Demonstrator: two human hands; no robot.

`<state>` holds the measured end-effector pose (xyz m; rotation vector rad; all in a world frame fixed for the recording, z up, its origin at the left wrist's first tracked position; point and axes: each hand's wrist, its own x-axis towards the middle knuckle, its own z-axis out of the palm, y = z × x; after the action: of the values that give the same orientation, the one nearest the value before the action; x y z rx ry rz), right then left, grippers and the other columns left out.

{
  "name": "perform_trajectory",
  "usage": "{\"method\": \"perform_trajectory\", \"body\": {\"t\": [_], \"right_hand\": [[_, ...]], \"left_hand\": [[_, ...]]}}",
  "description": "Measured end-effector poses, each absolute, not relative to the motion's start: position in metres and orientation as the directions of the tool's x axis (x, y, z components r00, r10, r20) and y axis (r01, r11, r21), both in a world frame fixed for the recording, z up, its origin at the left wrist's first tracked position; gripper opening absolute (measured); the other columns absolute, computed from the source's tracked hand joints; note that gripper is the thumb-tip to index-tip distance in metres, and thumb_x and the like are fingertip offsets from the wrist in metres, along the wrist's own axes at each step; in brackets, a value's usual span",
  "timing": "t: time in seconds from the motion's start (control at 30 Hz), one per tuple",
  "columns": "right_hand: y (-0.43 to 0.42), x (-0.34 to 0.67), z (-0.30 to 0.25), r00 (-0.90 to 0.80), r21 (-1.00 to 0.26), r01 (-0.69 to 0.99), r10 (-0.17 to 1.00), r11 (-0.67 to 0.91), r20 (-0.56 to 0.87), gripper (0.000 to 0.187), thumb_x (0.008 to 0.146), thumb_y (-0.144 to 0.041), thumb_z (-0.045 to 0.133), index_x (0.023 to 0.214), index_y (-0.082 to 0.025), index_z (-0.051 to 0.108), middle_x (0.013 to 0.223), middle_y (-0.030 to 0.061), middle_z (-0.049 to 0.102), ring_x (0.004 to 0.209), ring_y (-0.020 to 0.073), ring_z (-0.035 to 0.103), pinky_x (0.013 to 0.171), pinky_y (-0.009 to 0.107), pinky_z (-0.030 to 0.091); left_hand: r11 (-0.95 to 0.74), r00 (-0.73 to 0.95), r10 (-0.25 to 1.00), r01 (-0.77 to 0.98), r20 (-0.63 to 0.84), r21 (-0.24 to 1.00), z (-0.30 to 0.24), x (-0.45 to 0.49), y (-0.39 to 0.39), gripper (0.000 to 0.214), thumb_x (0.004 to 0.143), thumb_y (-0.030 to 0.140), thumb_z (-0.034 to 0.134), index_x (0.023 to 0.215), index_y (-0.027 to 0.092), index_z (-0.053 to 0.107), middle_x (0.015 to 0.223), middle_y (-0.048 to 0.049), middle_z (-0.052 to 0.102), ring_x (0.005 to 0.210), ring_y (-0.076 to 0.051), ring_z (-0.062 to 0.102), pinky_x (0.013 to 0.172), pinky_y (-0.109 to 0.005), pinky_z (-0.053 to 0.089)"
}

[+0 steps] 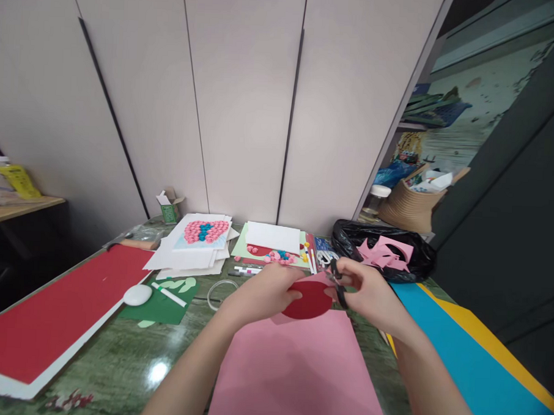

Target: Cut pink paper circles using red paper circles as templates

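Above a large pink sheet (297,373), my left hand (268,291) pinches a red paper circle (310,304) at its left side. A strip of pink paper (317,279) shows along the circle's far edge, held together with it. My right hand (369,292) is closed round black-handled scissors (337,278), with its fingers at the handles. The scissors are at the right edge of the papers; their blades are partly hidden, so I cannot tell how far apart they are.
Pink scraps lie on a black plastic bag (342,232) at the back right. Blue card (472,369) lies right, red card (66,308) left. A white oval object (138,295) sits by green paper (166,310). Behind are white sheets (178,261) and a cupboard (244,108).
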<state>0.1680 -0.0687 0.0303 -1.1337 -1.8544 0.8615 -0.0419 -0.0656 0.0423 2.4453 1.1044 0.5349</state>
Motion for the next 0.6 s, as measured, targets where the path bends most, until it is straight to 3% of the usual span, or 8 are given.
{"method": "perform_trajectory", "body": {"t": [0.17,0.37,0.6], "right_hand": [[-0.068,0.167,0.029,-0.262,-0.835,0.400,0.920,0.378,0.291,0.013,0.059,-0.007,0.049,0.062,-0.019,0.043,0.059,-0.0053,0.044,0.057,0.0100,0.046,0.051,0.019,0.036],[-0.070,0.170,0.030,-0.236,-0.823,0.429,0.925,0.373,0.297,0.021,0.055,-0.007,0.045,0.067,-0.019,0.056,0.065,-0.0006,0.061,0.059,0.0153,0.053,0.053,0.024,0.044],[-0.068,0.168,0.031,-0.185,-0.761,0.482,0.899,0.434,0.396,0.016,0.058,-0.008,0.046,0.063,-0.019,0.057,0.069,0.0011,0.065,0.066,0.0170,0.058,0.061,0.026,0.046]], "left_hand": [[-0.620,0.590,0.775,0.642,0.226,0.451,0.041,-0.036,-0.067,0.022,0.080,0.012,0.039,0.086,0.019,0.060,0.072,-0.0034,0.062,0.062,-0.016,0.054,0.055,-0.024,0.033],[-0.605,0.556,0.792,0.653,0.253,0.455,0.045,-0.032,-0.071,0.023,0.080,0.012,0.039,0.086,0.019,0.061,0.075,-0.0057,0.064,0.066,-0.018,0.057,0.058,-0.025,0.036],[-0.603,0.531,0.796,0.651,0.290,0.461,0.041,-0.029,-0.066,0.023,0.083,0.015,0.040,0.087,0.019,0.061,0.076,-0.0067,0.065,0.068,-0.019,0.059,0.059,-0.026,0.038]]}}
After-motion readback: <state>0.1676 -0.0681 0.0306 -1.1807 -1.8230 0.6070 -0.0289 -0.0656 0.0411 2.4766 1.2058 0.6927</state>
